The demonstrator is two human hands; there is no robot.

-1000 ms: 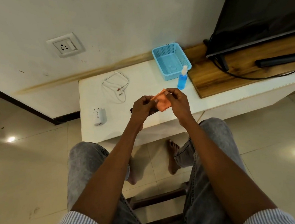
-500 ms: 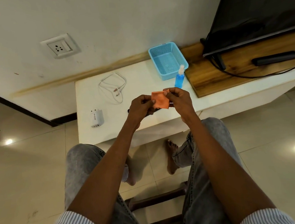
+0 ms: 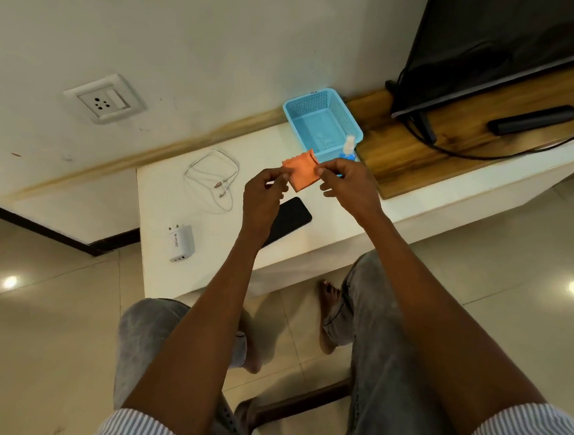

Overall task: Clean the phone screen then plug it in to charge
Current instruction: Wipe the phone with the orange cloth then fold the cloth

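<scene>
Both hands are drawing apart, left hand (image 3: 265,193) and right hand (image 3: 346,183) each pinching an edge of the orange cloth (image 3: 302,174), spreading it above the phone (image 3: 287,220) lying just beneath the grip; advisably flattening it fully before wiping.

Two hands (image 3: 266,198) (image 3: 346,185), one cloth (image 3: 302,173), one phone (image 3: 287,220), one cable (image 3: 212,178), one charger (image 3: 181,242), one basket (image 3: 322,121), one spray bottle (image 3: 349,149), one wall socket (image 3: 104,99), one television (image 3: 504,28), one remote (image 3: 532,119).

print on charger (image 3: 181,242) too small to read
</scene>
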